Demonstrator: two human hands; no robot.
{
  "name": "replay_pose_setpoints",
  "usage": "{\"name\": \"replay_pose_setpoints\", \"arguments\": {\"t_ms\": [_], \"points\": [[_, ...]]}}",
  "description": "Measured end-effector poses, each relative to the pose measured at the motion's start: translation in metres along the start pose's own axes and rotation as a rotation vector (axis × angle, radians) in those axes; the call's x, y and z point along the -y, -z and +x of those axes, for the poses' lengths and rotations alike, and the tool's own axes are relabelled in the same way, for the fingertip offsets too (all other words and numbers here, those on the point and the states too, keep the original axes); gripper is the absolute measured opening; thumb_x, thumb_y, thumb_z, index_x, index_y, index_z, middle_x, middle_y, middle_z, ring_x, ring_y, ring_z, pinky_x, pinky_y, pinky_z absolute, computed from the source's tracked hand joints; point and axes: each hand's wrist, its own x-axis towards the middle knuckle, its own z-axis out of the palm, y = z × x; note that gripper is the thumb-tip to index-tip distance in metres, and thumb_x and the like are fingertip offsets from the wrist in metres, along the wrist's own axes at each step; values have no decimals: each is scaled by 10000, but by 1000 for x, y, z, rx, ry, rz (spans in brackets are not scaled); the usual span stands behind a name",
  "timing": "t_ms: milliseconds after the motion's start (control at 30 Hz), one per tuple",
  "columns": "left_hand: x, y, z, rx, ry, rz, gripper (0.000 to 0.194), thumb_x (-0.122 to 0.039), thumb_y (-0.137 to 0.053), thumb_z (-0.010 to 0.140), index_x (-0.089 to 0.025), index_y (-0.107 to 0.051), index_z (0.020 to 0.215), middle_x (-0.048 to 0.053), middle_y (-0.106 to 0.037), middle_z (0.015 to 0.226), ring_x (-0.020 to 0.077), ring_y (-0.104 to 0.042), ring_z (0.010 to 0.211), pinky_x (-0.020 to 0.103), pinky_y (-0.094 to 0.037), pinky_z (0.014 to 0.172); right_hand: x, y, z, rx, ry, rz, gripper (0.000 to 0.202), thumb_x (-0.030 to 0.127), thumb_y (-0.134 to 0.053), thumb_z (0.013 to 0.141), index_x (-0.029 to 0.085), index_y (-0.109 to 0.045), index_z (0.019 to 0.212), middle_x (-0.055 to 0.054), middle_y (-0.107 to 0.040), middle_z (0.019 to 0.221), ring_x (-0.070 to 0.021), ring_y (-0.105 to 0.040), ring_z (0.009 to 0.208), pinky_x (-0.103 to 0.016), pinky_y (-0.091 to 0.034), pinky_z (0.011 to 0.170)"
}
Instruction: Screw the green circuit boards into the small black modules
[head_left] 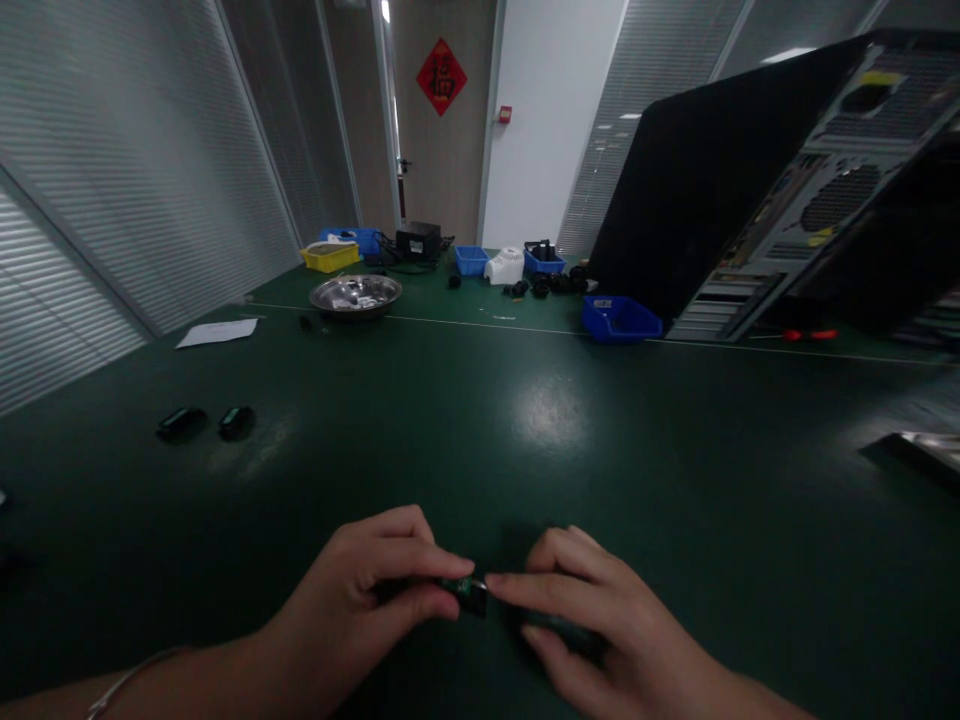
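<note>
My left hand point(382, 580) pinches a small black device with a green face point(471, 594) between thumb and fingers, just above the table. My right hand point(592, 605) is beside it, with the index fingertip at the device's right end, where a small shiny edge shows. Its thumb is held apart below, and I see nothing gripped between thumb and index finger. Two similar small black pieces with green faces lie on the table to the left, a longer-looking one point(181, 423) and a shorter-looking one point(236, 422).
On the green table point(420, 420) are a metal bowl point(355, 297) with small pieces, white paper point(217, 332) and a blue bin point(621, 320). A black computer case point(675, 180) stands at right. Farther back are a yellow tray point(330, 258), a white housing point(505, 266) and black parts.
</note>
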Motion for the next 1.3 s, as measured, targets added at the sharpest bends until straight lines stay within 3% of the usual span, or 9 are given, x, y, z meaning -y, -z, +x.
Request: {"name": "replay_pose_setpoints", "arguments": {"t_ms": [267,400,533,667,833,967,1167,1300], "points": [[-4,0,4,13,188,-188,201,-181,-744,777,-299,-802,930,-12,-564,730,90,-534,622,168,-390,552,-2,-3,0,-40,31,-9,409,82,-522,889,219,-641,1255,-92,-627,923,-208,-586,815,-359,-461,715],[-2,-1,2,28,219,-168,166,-217,-725,789,-263,-788,935,-3,-565,768,103,-551,643,186,-405,560,-1,-2,1,-47,9,23,395,102,-520,901,230,-641,1254,-95,-626,931,-214,-589,821,-367,-469,707],[-3,-2,1,10,154,49,179,-170,-672,802,-209,-708,973,7,-583,816,130,-577,705,224,-443,626,1,-1,0,-69,-40,67,416,113,-510,912,247,-613,1292,-90,-621,943,-217,-599,835,-368,-482,703],[-7,-3,1,80,64,227,101,-92,-570,814,-180,-617,831,19,-567,861,141,-568,766,243,-448,676,0,-1,-1,-99,-77,105,426,108,-504,917,256,-603,1305,-80,-613,944,-206,-612,843,-358,-495,710],[-12,0,-2,187,9,227,119,-132,-532,880,-202,-625,904,29,-553,942,151,-567,827,241,-462,724,-1,0,0,-106,-79,106,426,111,-516,915,260,-602,1305,-70,-613,938,-200,-616,839,-354,-502,717],[-13,4,-3,186,-33,204,282,-79,-376,938,-214,-588,1064,46,-575,949,159,-577,828,245,-482,742,-2,0,-1,-126,-70,130,434,94,-512,914,257,-594,1308,-71,-613,945,-200,-618,843,-356,-506,719],[-12,3,-2,241,-198,239,530,41,-409,836,-252,-506,1267,90,-530,1274,204,-533,1161,299,-463,991,-2,-1,-1,-146,-57,160,467,75,-525,906,273,-579,1326,-67,-627,967,-194,-622,858,-345,-505,733],[-9,1,0,292,-188,276,424,1,-477,871,-232,-575,1211,77,-624,1141,194,-583,1054,287,-498,914,-2,-1,0,-158,-53,162,446,81,-529,901,256,-604,1305,-70,-634,941,-192,-625,832,-341,-504,723]]}}
